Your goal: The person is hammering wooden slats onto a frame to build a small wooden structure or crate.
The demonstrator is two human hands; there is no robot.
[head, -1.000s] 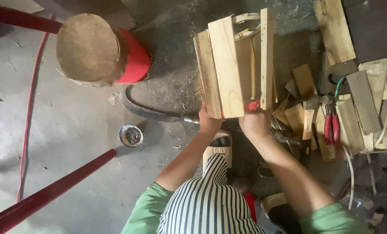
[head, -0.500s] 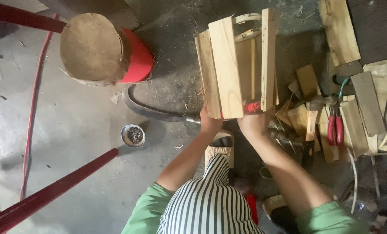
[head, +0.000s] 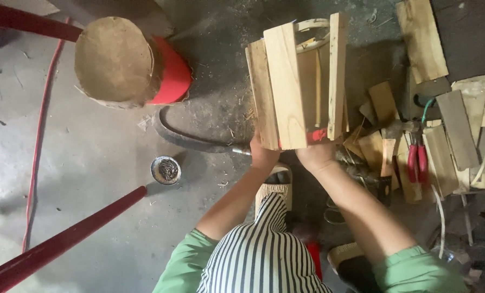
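I hold a small crate of pale wooden slats (head: 294, 87) above the concrete floor, in the upper middle of the head view. My left hand (head: 262, 154) grips its near left corner. My right hand (head: 317, 154) grips its near right edge, beside a red patch on the wood. A curved pale strip shows at the crate's far end. My striped trouser leg and a sandal lie below the crate.
A red stool with a round worn top (head: 117, 62) stands at upper left. A small tin of nails (head: 166, 170) sits on the floor. A dark hose (head: 183, 138) curves past it. Wood offcuts and red-handled pliers (head: 416, 163) lie right. Red bars (head: 63, 244) cross lower left.
The view has shifted slightly; the crate stays held in both hands, almost unmoved.
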